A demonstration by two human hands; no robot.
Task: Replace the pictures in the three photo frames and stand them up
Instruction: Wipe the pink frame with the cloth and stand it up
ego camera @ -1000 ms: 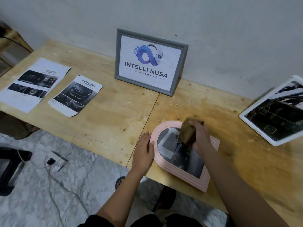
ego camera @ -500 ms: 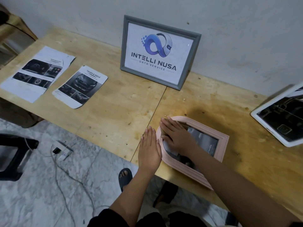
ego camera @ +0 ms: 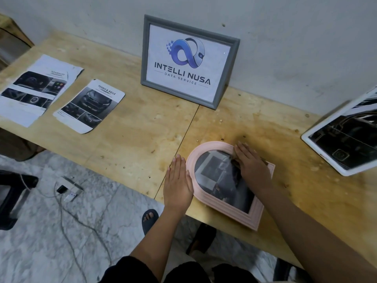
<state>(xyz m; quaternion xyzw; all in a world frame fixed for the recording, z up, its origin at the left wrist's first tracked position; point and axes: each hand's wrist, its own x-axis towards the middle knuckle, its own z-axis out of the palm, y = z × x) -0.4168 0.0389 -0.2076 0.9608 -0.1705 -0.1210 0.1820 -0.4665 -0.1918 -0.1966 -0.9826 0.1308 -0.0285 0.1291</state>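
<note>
Pink arched frame [ego camera: 224,209] is laid flat, long axis diagonal, arch pointed far-left between the hands. Left hand [ego camera: 178,180] and right hand [ego camera: 250,162] are pressed against it, fingers straight.

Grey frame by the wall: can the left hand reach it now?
Probably yes: the left hand lies flat, holding nothing, beside the pink frame, and only bare table separates it from the grey frame.

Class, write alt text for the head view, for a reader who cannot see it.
A person's left hand rests against a pink arched frame lying flat on a wooden table while the right hand presses a brown cloth on its glass. A grey frame stands at the wall; two printed sheets lie left.
</note>
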